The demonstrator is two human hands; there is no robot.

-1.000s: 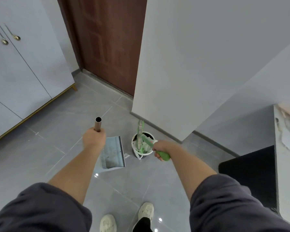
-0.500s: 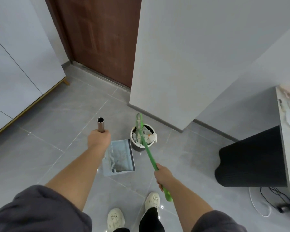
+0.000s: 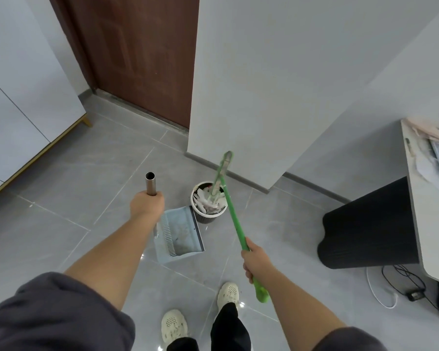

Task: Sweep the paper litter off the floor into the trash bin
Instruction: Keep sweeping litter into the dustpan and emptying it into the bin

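Head view, left grip (image 3: pixel 147 206): wrapped round the metal dustpan handle (image 3: pixel 150 184).
Right grip (image 3: pixel 255 259): clamped on the green broom (image 3: pixel 235 221), having slid from beside the bin back toward the handle's end.
Broom head (image 3: pixel 223 168): hung tilted above the bin mouth.
Trash bin (image 3: pixel 209 219): held white paper litter (image 3: pixel 208 202) near its rim.
Dustpan (image 3: pixel 180 236): lay flat on the floor (image 3: pixel 61 198) just beside the bin; specks only.
Judgement: emptying looked finished; no litter showed on the floor.

**Right hand slides back along the broom**

A second ago the right hand (image 3: pixel 255 259) gripped the green broom handle (image 3: pixel 235 219) right beside the trash bin (image 3: pixel 208 219) at mid-frame. Now it grips near the handle's end, lower right of centre. The broom head (image 3: pixel 222 173) stands higher over the bin, leaning right.
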